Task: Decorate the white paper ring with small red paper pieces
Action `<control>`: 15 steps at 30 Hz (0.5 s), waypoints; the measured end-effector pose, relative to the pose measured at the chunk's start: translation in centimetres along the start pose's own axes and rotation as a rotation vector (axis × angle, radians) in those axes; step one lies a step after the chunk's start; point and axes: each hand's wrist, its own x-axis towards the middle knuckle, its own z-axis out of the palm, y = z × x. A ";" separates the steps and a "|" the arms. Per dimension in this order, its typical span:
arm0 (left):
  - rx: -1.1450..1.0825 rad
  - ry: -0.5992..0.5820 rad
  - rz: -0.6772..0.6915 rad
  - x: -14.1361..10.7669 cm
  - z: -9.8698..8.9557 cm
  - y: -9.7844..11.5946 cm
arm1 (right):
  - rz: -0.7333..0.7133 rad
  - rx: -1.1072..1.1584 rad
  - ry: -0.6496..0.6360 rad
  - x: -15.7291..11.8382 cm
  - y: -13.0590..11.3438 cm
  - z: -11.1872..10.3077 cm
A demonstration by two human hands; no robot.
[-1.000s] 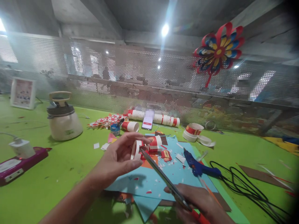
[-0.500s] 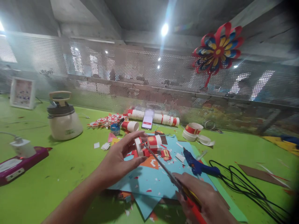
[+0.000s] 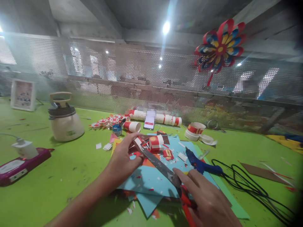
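Note:
My left hand [image 3: 123, 157] pinches a white-and-red piece of paper cup [image 3: 138, 141] between thumb and fingers, partly hidden behind them. In my right hand [image 3: 204, 194] are scissors [image 3: 162, 165] with red handles, their broad blade pointing up and left. The blade tip overlaps the cup piece; whether it is cutting into it I cannot tell. Just beyond the tip lies a red-and-white paper cup [image 3: 156, 142] on its side. A small red-and-yellow paper piece [image 3: 168, 154] rests on the blue paper sheet [image 3: 151, 179], among scattered scraps.
To the right lie a blue glue gun [image 3: 203, 167] and its looped black cable [image 3: 243, 186]. Behind stand a phone [image 3: 149, 121], a row of cups [image 3: 163, 119] and a blue jar [image 3: 116, 129]. At left are a jug [image 3: 66, 126] and a purple power strip [image 3: 30, 164].
The scissors have turned so that the flat of the blade shows, and the tip has shifted left onto the cup piece. My left hand has tilted that piece and moved slightly left.

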 end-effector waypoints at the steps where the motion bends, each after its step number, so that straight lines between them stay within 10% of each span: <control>1: 0.015 0.009 -0.002 0.0 0.0 -0.1 | 0.005 0.005 -0.006 0.0 0.0 0.0; 15: 0.389 0.073 0.205 -0.3 0.2 -0.8 | 0.103 -0.036 -0.195 -0.5 0.0 -0.7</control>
